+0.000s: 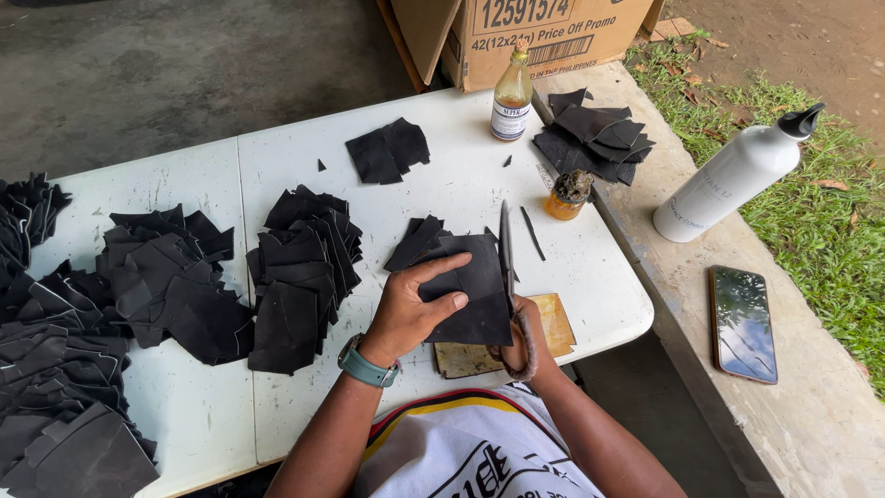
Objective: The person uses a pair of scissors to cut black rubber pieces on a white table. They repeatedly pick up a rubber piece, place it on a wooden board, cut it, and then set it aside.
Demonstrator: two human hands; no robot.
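Hands meet at lower centre of frame: left hand [406,309] grips a black sheet [470,290] flat over a brown board [553,323]; right hand [525,337], mostly hidden behind it, closes on scissors [506,254] along the sheet's right edge. Black stacks [300,267] lie left; jar [569,194] and bottle [512,92] sit upper right.

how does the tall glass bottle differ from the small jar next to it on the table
The tall glass bottle is slim, narrow-necked and labelled; the small jar is squat and unlabelled. The bottle looks nearly empty and pale; the jar shows amber contents under a dark, messy top. Both stand upright on the white table.
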